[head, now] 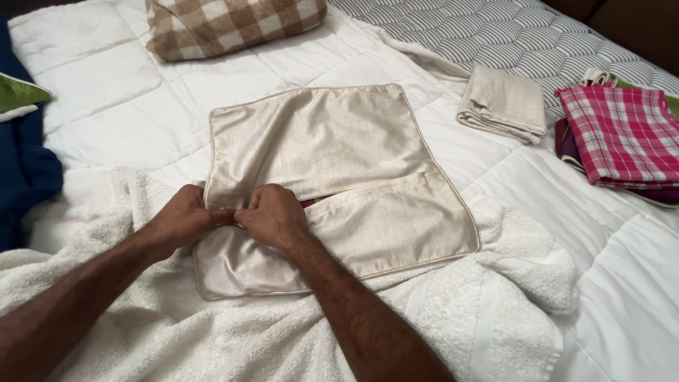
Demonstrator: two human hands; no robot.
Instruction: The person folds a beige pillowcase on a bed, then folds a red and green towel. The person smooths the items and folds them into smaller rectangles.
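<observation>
A beige satin cushion cover (332, 141) lies flat on a white quilted bed, its lower flap overlapping a slit opening. My left hand (182, 218) and my right hand (272, 216) are side by side at the left end of that opening, both pinching the cover's fabric there. A little dark red and green shows inside the slit just right of my right hand. The cover's lower part rests on a white fluffy towel (495, 283).
A brown-and-white checked pillow (233, 25) lies at the top. A folded beige cloth (503, 102) and a stack of folded pink plaid cloths (622, 134) sit at right. A striped grey quilt (495, 35) covers the upper right. Dark blue fabric (21, 170) lies at the left edge.
</observation>
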